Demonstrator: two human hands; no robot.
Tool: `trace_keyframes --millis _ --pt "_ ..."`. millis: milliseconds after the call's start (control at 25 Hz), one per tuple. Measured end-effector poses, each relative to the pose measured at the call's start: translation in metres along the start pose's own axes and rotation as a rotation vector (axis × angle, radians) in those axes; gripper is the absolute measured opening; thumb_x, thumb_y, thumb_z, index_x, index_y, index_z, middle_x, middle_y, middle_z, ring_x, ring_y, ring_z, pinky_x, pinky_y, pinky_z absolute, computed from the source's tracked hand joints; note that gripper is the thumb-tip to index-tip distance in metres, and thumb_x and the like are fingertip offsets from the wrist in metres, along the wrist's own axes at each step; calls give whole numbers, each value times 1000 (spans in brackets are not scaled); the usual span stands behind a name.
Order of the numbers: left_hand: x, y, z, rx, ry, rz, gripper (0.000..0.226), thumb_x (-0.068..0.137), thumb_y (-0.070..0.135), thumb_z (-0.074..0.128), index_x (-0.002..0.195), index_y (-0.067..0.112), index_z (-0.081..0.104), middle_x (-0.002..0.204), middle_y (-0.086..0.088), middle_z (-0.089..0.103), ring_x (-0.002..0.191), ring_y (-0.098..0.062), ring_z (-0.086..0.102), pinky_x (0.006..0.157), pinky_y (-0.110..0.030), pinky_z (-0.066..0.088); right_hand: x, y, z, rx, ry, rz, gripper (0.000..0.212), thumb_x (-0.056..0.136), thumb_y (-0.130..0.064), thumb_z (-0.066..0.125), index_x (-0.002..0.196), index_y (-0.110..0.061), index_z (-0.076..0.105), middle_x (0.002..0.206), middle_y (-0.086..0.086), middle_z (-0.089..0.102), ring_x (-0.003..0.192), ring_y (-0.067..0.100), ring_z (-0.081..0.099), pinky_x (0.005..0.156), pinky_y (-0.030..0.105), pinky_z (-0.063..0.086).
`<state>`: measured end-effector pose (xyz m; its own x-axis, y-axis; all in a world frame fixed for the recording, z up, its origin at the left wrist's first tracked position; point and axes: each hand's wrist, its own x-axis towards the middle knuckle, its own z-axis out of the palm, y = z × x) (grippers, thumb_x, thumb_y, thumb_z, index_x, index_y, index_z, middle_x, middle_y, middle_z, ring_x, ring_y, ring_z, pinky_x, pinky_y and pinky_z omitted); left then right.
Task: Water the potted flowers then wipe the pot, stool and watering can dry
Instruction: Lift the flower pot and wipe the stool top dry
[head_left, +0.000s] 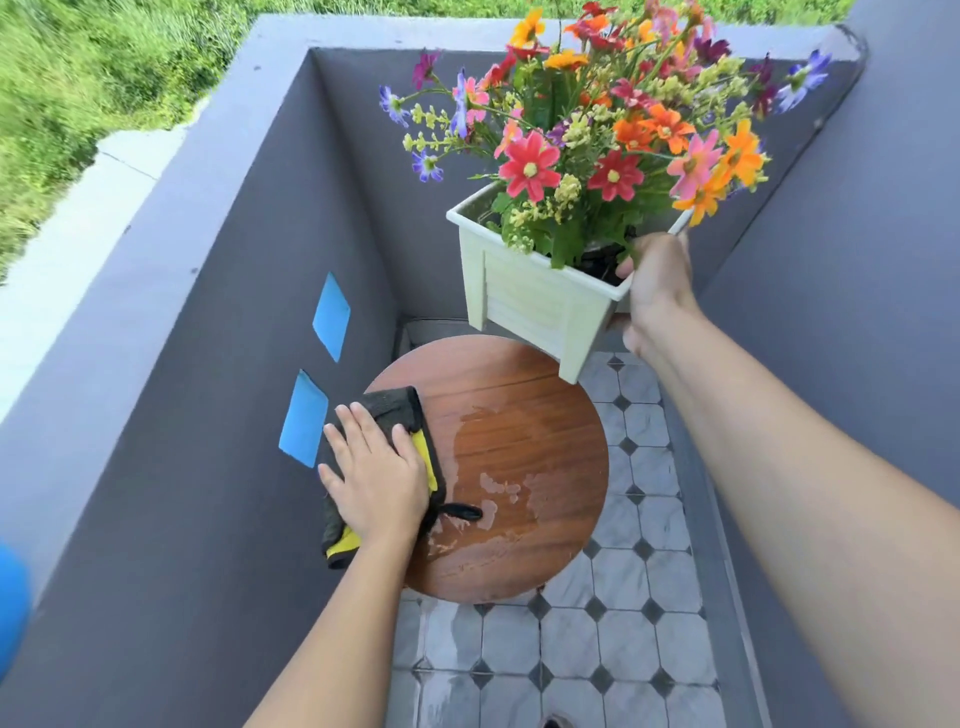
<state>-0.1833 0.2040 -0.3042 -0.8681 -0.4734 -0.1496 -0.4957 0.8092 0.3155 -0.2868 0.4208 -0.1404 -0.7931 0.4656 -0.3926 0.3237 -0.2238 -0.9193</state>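
My right hand (655, 280) grips the near right rim of a pale square pot (524, 301) full of colourful flowers (613, 119) and holds it in the air, tilted, above the far edge of the stool. The round wooden stool (524, 431) stands below, with a wet patch across its middle and front. My left hand (376, 467) lies flat, fingers spread, on a dark grey and yellow cloth (395, 410) at the stool's left edge. The watering can is out of sight.
Grey balcony walls (218, 312) close in on the left, far side and right, with two blue patches (317, 364) on the left wall. The tiled floor (597, 649) is damp in places. A blue blur (10, 608) shows at the left frame edge. Grass lies beyond the wall.
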Motion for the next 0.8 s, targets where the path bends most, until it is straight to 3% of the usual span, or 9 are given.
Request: trace_keyframes --millis 280,360,440,520,600,640,720,760,800 --pt "-56 -10 7 -21 -47 22 70 90 44 11 148 6 22 157 -10 24 145 -28 20 110 -58 22 -14 -8 2 1 3 -28 33 83 -8 33 109 -28 27 64 -2 40 60 16 39 63 28 38" --pt "-75 -10 10 -14 -55 66 71 90 46 13 146 5 27 154 -12 30 143 -29 26 108 -59 26 -19 -8 2 11 -2 -20 43 82 -9 33 122 -26 35 61 -3 40 57 16 40 61 27 37" --pt "-97 -7 15 14 -77 155 77 91 56 16 144 2 31 151 -14 35 142 -30 29 108 -58 27 -20 -8 -1 4 2 -13 71 81 -9 33 148 -30 22 62 -5 42 57 15 40 63 28 37" --pt "-120 -1 19 49 -108 273 95 84 74 18 141 1 36 150 -15 37 141 -29 25 109 -53 20 -23 -9 -4 -16 8 -24 81 81 -8 34 153 -33 8 69 -6 47 60 16 43 66 30 38" --pt "-138 3 28 105 -128 393 105 74 81 36 142 0 35 150 -14 35 139 -30 21 106 -51 19 -25 -9 -9 -25 15 -22 84 80 -7 34 153 -33 3 78 -7 53 64 17 45 69 32 39" --pt "-143 5 33 133 -119 438 106 70 72 55 144 1 29 153 -14 28 141 -31 18 106 -53 26 -24 -8 -11 -27 25 -24 85 79 -7 34 153 -34 2 80 -7 54 65 18 46 70 33 40" --pt "-147 10 41 137 -105 455 119 62 32 81 149 4 5 159 -13 0 147 -30 -3 102 -56 37 -24 -8 -14 -14 34 -16 84 78 -9 35 153 -33 6 74 -4 51 66 19 46 72 35 41" --pt "-146 11 46 115 -101 453 127 58 13 83 150 5 -5 159 -13 -4 146 -29 -13 101 -56 39 -22 -7 -16 -9 42 -8 81 76 -11 35 152 -31 13 71 -3 49 67 20 47 72 36 42" --pt "-147 13 47 85 -119 468 131 54 2 82 149 5 -8 159 -16 8 146 -29 -13 99 -56 40 -20 -8 -18 -2 47 -6 77 73 -13 36 147 -30 22 69 -2 47 68 22 48 71 36 43"
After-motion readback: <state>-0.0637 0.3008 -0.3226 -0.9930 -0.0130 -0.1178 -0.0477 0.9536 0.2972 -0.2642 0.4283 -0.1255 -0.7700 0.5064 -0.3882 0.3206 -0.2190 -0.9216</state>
